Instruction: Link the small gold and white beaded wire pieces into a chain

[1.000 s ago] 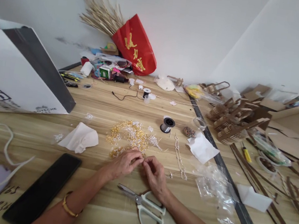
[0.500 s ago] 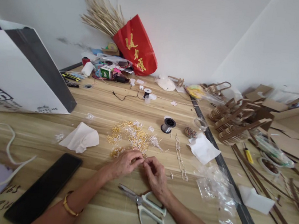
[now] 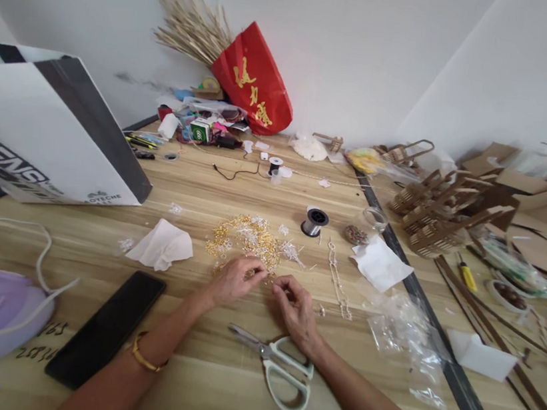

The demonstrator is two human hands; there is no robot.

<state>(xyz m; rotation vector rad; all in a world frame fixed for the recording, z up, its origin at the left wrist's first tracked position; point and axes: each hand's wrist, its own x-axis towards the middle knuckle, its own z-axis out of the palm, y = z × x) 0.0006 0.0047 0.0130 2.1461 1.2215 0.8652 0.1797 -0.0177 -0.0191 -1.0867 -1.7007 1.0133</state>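
Note:
Gold and silver-coloured small findings lie in a loose pile on the wooden table. At the pile's near edge is my left hand, its fingers pinched together; whatever is in them is too small to name. My right hand sits just to its right, thumb and forefinger pressed together, a small gap between the hands. What the right fingertips hold, if anything, cannot be made out. Below the hands lie scissors with pale green handles, partly under my right wrist. A beaded chain stretches out to the right.
A spool of wire stands behind the pile. A crumpled tissue and a black phone are on the left, near a large white box. Clear plastic bags, white paper and small woven baskets occupy the right.
My hands have moved apart slightly, from fingertips almost touching to a small gap. The left hand has shifted a little toward the pile. The whole view has turned slightly left.

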